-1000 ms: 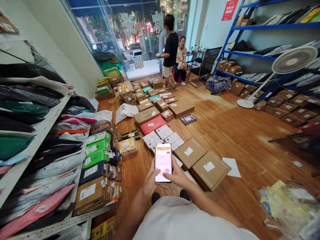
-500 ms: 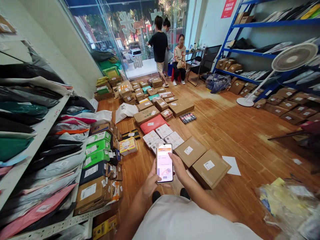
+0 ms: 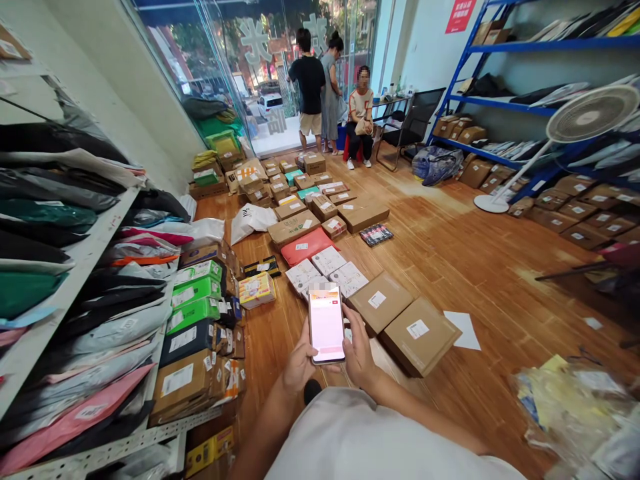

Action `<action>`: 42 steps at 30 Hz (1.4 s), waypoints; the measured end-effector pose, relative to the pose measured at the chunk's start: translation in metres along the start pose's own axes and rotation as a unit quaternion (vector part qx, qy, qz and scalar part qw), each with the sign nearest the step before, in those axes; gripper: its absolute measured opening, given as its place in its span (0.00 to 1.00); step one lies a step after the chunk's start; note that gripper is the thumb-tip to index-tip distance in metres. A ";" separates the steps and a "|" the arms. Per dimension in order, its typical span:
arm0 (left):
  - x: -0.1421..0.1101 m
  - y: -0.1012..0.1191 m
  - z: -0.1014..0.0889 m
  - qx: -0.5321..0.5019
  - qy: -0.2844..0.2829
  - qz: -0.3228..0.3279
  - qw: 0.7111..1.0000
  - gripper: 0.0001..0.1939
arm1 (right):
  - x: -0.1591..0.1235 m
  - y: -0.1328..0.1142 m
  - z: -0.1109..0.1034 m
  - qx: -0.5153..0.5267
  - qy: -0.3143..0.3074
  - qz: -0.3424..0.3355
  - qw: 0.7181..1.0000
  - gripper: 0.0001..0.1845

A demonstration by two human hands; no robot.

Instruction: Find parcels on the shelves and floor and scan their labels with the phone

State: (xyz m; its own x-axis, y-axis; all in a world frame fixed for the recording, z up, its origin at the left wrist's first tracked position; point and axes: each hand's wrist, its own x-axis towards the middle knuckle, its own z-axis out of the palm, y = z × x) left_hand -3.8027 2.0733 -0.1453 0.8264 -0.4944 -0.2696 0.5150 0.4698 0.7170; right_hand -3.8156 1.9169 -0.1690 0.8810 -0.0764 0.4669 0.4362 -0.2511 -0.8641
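Observation:
A smartphone (image 3: pixel 327 327) with a lit, mostly white and pink screen is held upright in front of my body. My left hand (image 3: pixel 300 360) grips its lower left edge, the thumb near the bottom of the screen. Along the right edge, the fingers of my right hand (image 3: pixel 359 350) are wrapped round it, thumb at the side. Just beyond the phone lie white patterned boxes (image 3: pixel 349 279) and a red parcel (image 3: pixel 309 246). To the right of my right hand are two large cardboard boxes (image 3: pixel 419 337) with white labels.
A rack of bagged parcels (image 3: pixel 115 327) stands close on my left. Many cardboard parcels (image 3: pixel 293 230) cover the floor ahead. A white fan (image 3: pixel 590 117) and blue shelves (image 3: pixel 505 101) are at right. Three people (image 3: pixel 310 83) are by the glass door. Crumpled plastic (image 3: pixel 570 400) lies lower right.
My right thumb has moved off the screen to the phone's right edge, and the screen content differs. The phone has shifted slightly left. The person in black has stepped left.

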 end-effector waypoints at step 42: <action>-0.010 0.007 0.002 0.003 0.018 0.013 1.000 0.51 | 0.014 -0.012 0.011 0.047 0.011 0.045 0.998 0.32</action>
State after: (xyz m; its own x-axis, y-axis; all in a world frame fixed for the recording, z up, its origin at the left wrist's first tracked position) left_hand -3.8082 2.0799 -0.1366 0.8468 -0.4559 -0.2739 0.4925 0.4776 0.7276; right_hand -3.8064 1.9290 -0.1544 0.9137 -0.1158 0.3895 0.3714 -0.1510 -0.9161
